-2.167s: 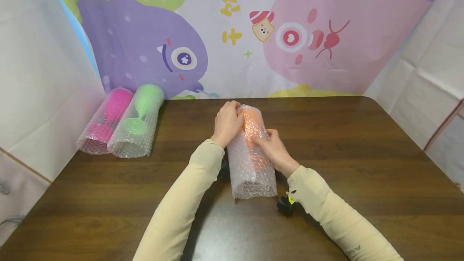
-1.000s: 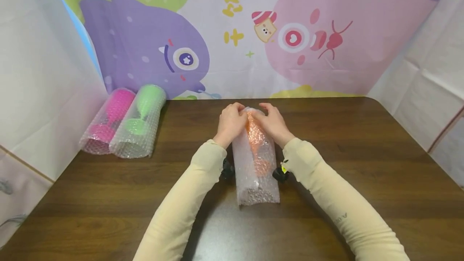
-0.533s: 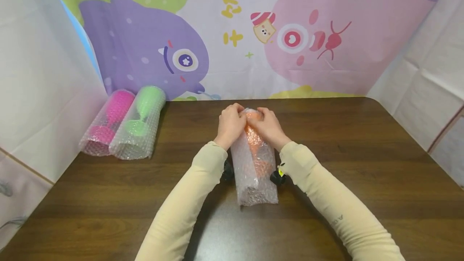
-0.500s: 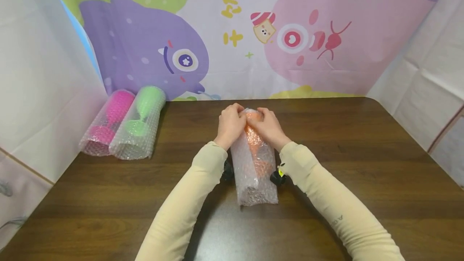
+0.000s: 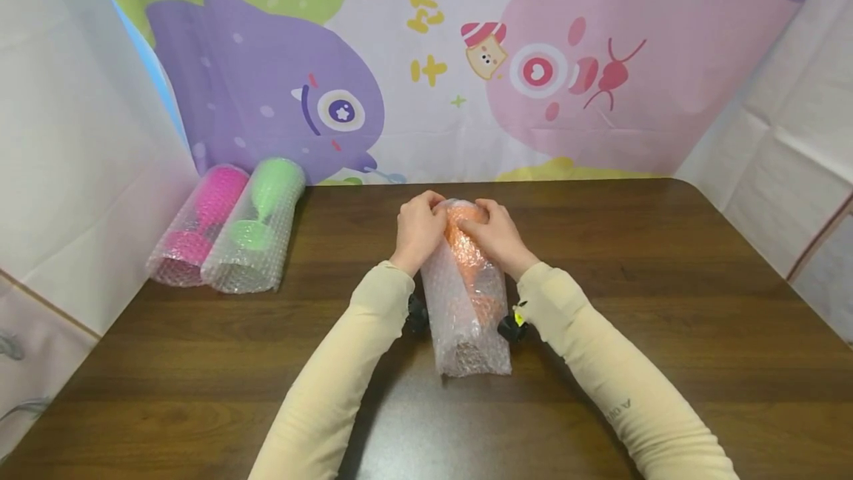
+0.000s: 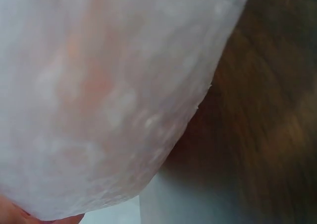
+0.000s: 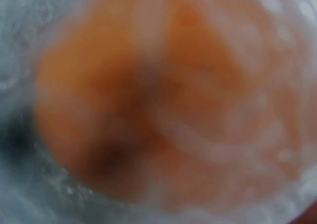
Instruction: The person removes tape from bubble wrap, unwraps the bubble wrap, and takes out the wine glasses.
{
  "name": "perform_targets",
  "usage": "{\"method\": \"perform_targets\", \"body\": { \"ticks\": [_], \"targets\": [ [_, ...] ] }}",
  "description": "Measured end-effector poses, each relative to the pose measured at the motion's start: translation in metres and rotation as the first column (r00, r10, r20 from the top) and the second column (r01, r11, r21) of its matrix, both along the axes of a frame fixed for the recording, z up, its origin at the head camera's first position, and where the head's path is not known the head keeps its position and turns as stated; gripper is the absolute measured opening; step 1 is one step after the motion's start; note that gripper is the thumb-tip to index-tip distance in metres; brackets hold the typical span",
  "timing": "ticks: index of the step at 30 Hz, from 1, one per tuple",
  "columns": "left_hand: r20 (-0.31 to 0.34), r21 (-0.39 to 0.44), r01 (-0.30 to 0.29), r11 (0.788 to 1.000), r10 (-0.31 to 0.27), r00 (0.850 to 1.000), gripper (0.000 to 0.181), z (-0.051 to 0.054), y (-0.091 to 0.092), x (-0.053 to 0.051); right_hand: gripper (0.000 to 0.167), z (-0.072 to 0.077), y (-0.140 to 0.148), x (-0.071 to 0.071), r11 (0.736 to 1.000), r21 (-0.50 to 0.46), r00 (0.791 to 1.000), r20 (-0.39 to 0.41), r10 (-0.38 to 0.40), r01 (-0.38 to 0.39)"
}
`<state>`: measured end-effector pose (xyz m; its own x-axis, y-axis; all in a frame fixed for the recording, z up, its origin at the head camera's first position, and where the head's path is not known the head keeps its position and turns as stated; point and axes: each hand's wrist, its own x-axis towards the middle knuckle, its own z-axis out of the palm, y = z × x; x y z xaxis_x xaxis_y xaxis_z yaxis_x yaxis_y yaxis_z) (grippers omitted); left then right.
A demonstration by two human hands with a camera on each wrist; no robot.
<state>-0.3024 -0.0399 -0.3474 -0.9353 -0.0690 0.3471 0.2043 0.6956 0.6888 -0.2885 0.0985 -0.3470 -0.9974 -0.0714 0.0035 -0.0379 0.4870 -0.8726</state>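
Note:
An orange stemmed goblet (image 5: 466, 250) lies in a sleeve of bubble wrap (image 5: 448, 317) at mid-table, its bowl toward the back. The wrap's open end faces the near side. My left hand (image 5: 420, 232) grips the wrap at the far left of the bowl. On the opposite side my right hand (image 5: 500, 235) holds the far end, thumb across the top; its other fingers are mostly hidden. Cloudy bubble wrap (image 6: 99, 110) fills much of the left wrist view, with fingertips (image 6: 12, 213) at its lower edge. The blurred goblet (image 7: 188, 100) fills the right wrist view.
Two more bubble-wrapped goblets, one pink (image 5: 220, 195) and one green (image 5: 273, 191), lie side by side at the table's back left. A cartoon-printed cloth (image 5: 426, 124) hangs behind the brown wooden table (image 5: 620, 265). White sheets flank both sides.
My right hand has moved from the wrap's middle right side up to its far end. Lately my left hand has shifted slightly left, and the hands stand a little farther apart.

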Motion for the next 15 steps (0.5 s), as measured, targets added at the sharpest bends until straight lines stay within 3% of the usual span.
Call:
{"method": "perform_targets", "body": {
  "ticks": [15],
  "targets": [
    [0.012,0.037,0.015,0.999,-0.016,1.0,0.018,-0.0048,-0.0024,-0.001,0.058,0.0006,0.0017,0.0026,0.999,-0.037,1.0,0.014,0.016,-0.016]
  ]
}}
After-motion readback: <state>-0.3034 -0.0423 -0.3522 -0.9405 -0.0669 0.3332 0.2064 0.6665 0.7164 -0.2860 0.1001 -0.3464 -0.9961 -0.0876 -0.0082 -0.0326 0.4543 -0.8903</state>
